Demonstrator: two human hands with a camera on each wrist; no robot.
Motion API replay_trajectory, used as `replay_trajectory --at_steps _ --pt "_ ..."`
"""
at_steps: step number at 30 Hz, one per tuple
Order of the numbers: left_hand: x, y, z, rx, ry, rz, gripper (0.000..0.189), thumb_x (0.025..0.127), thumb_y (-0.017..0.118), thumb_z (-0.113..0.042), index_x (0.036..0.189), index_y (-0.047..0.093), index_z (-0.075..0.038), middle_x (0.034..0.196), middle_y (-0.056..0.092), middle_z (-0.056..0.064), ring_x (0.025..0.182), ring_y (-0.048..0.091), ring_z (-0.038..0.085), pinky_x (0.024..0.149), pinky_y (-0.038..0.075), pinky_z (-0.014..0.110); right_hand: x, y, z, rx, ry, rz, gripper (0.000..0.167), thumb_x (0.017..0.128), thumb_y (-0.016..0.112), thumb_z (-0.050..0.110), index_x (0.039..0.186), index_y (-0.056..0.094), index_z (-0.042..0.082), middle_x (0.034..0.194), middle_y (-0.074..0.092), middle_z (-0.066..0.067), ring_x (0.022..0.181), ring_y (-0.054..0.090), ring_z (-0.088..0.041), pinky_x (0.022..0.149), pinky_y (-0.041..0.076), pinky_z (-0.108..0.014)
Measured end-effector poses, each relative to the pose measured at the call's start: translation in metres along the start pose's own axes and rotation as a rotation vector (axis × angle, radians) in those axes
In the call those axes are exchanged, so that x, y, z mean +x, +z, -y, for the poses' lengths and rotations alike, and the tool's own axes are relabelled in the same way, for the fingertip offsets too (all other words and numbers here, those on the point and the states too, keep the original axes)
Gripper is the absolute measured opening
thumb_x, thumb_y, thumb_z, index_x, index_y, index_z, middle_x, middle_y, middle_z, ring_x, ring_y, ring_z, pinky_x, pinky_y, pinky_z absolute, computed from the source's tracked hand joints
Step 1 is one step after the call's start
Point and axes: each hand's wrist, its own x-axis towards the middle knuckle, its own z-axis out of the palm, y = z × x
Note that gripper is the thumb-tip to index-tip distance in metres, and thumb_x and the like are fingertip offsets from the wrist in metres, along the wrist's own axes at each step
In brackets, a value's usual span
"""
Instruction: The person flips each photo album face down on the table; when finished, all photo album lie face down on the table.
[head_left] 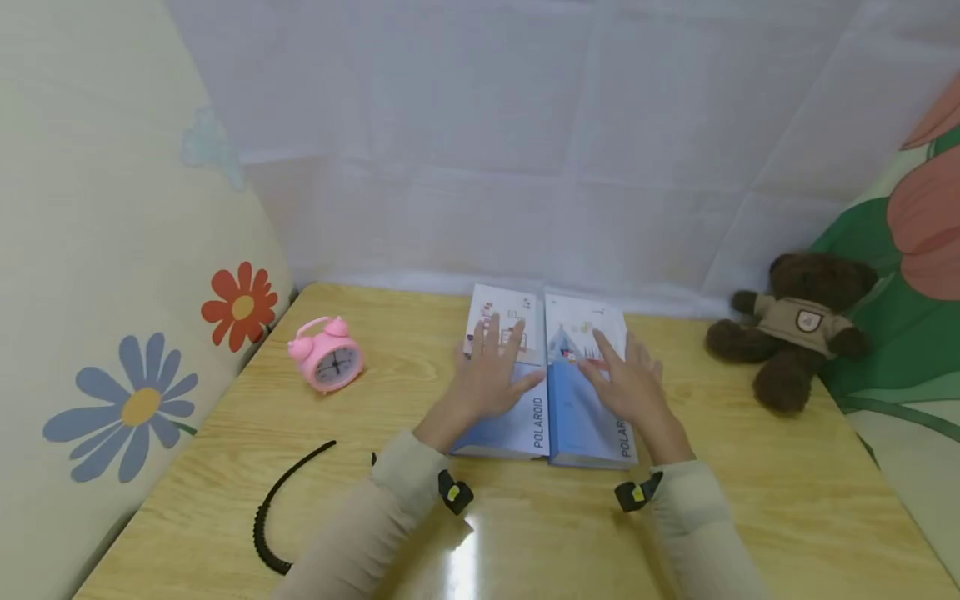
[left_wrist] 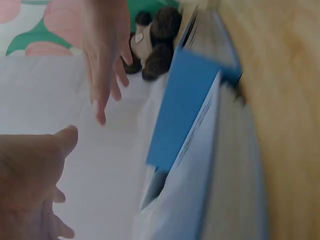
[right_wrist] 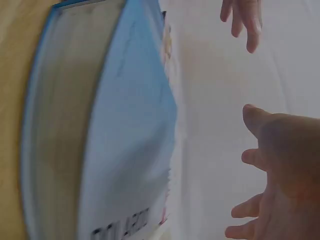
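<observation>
Two thick blue-and-white books lettered POLAROID lie side by side, the left book point(head_left: 506, 437) and the right book point(head_left: 581, 429), with a narrow gap between them. Over the left one my left hand point(head_left: 486, 385) is held with fingers spread. My right hand point(head_left: 633, 396) spreads its fingers above the right book. From the left wrist, the blue side of one book point(left_wrist: 185, 105) shows, and both hands are raised away from the covers. The right wrist view has a book's page edges point(right_wrist: 65, 120) close up, with my right hand off to the side, holding nothing.
A pink twin-bell alarm clock point(head_left: 330, 358) stands at the left of the wooden table point(head_left: 750, 500). In front of it lies a curved black coiled cord point(head_left: 262, 525). A brown teddy bear point(head_left: 802, 325) sits at the far right. White cloth point(head_left: 450, 150) hangs behind.
</observation>
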Motion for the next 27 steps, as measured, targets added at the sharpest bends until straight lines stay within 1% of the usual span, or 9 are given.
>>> replay_trajectory --at_steps 2,5,8,10,13,18,21,24,27 --pt "-0.006 0.010 -0.009 -0.042 0.022 0.053 0.093 0.094 0.043 -0.068 0.160 0.011 -0.010 0.162 0.006 0.024 0.147 0.008 0.046 0.111 0.010 0.072 -0.003 0.004 -0.007 0.009 0.000 0.014 0.068 0.104 0.040 0.050 0.159 0.023 0.014 0.157 0.002 -0.037 0.143 0.004 -0.056 0.111 -0.001 -0.072" --pt "-0.015 0.027 -0.023 -0.082 0.066 0.145 0.106 0.089 0.048 -0.073 0.158 0.010 -0.002 0.162 0.009 0.023 0.148 0.009 0.043 0.112 0.008 0.071 -0.006 0.016 -0.018 0.020 -0.036 0.047 0.067 0.104 0.042 0.046 0.157 0.027 0.008 0.156 0.011 -0.038 0.141 0.012 -0.058 0.110 0.010 -0.074" --pt "-0.021 0.045 -0.036 -0.099 0.092 0.225 0.120 0.080 0.060 -0.075 0.157 0.011 0.002 0.162 0.013 0.022 0.148 0.011 0.041 0.113 0.008 0.069 -0.008 0.029 -0.026 0.048 -0.057 0.099 0.069 0.104 0.042 0.046 0.156 0.027 0.002 0.156 0.011 -0.037 0.141 0.015 -0.057 0.110 0.017 -0.072" --pt "-0.023 0.055 -0.045 -0.104 0.085 0.248 0.127 0.073 0.071 -0.073 0.156 0.012 0.004 0.162 0.015 0.022 0.148 0.013 0.041 0.115 0.009 0.067 -0.009 0.035 -0.029 0.067 -0.048 0.120 0.070 0.104 0.042 0.046 0.155 0.026 0.000 0.157 0.008 -0.035 0.141 0.015 -0.056 0.111 0.018 -0.070" --pt "-0.024 0.069 -0.055 -0.122 0.046 0.214 0.131 0.068 0.082 -0.063 0.155 0.015 0.007 0.160 0.019 0.024 0.147 0.018 0.040 0.116 0.010 0.064 -0.011 0.040 -0.031 0.090 -0.034 0.111 0.070 0.103 0.044 0.046 0.154 0.028 0.000 0.159 0.008 -0.033 0.141 0.015 -0.055 0.111 0.019 -0.069" --pt "-0.024 0.082 -0.063 -0.153 -0.015 0.075 0.125 0.065 0.091 -0.049 0.151 0.023 0.012 0.155 0.029 0.028 0.144 0.026 0.042 0.116 0.015 0.061 -0.013 0.043 -0.029 0.089 -0.036 0.076 0.069 0.103 0.046 0.045 0.153 0.032 -0.001 0.159 0.010 -0.032 0.141 0.015 -0.057 0.110 0.018 -0.070" --pt "-0.027 0.083 -0.064 -0.145 -0.013 0.035 0.123 0.063 0.092 -0.047 0.149 0.028 0.013 0.153 0.033 0.029 0.142 0.030 0.042 0.116 0.021 0.058 -0.017 0.044 -0.027 0.086 -0.029 0.071 0.070 0.103 0.045 0.047 0.153 0.033 0.000 0.159 0.009 -0.031 0.140 0.014 -0.057 0.110 0.016 -0.070" --pt "-0.035 0.084 -0.064 -0.136 0.011 0.029 0.122 0.063 0.092 -0.047 0.148 0.029 0.014 0.152 0.035 0.030 0.140 0.033 0.042 0.114 0.026 0.055 -0.025 0.046 -0.027 0.081 -0.029 0.058 0.068 0.103 0.046 0.046 0.152 0.035 0.000 0.159 0.011 -0.031 0.139 0.016 -0.059 0.110 0.015 -0.071" --pt "-0.046 0.083 -0.064 -0.127 0.046 0.031 0.121 0.064 0.091 -0.047 0.148 0.029 0.013 0.151 0.036 0.029 0.140 0.034 0.041 0.114 0.029 0.053 -0.037 0.047 -0.026 0.078 -0.015 0.053 0.068 0.103 0.046 0.046 0.153 0.035 0.002 0.158 0.012 -0.033 0.137 0.019 -0.060 0.109 0.020 -0.071"
